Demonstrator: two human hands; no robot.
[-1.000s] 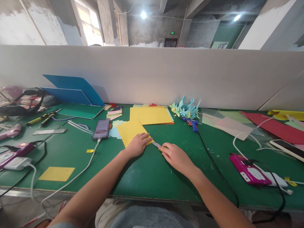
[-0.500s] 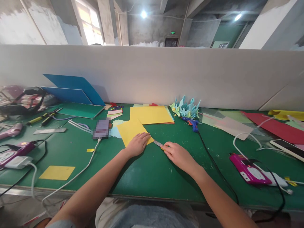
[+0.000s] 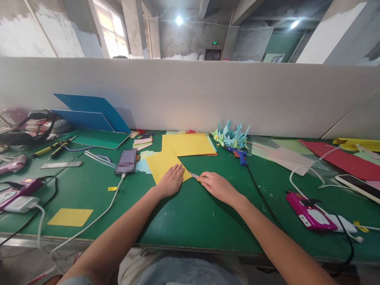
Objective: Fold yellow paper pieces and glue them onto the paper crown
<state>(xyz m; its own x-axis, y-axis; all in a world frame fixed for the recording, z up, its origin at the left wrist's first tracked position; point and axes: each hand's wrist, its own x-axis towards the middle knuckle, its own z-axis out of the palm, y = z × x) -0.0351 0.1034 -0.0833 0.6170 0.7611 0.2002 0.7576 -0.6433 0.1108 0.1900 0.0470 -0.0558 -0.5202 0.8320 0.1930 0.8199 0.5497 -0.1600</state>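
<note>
My left hand [image 3: 170, 180] lies flat on a sheet of yellow paper [image 3: 160, 164], fingers stretched out and pressing it to the green table. The sheet is set at an angle, one corner pointing toward my right hand [image 3: 218, 186]. That hand is closed round a utility knife [image 3: 198, 178] with a yellowish handle, mostly hidden by the fingers. Its blade points left and meets the right edge of the sheet. Behind this sheet is a stack of yellow paper [image 3: 187, 143], with other colours showing under its edge.
A blue glue gun [image 3: 240, 155] and blue paper cranes [image 3: 231, 134] are at the back right. A purple power strip [image 3: 310, 211] and a phone [image 3: 360, 187] lie at right. Left are a cabled device [image 3: 126, 161], a metal ruler [image 3: 61, 164] and a small yellow sheet [image 3: 70, 217].
My right hand has moved slightly left with the knife, bringing the blade to the sheet's edge. My left hand has shifted a little left on the paper.
</note>
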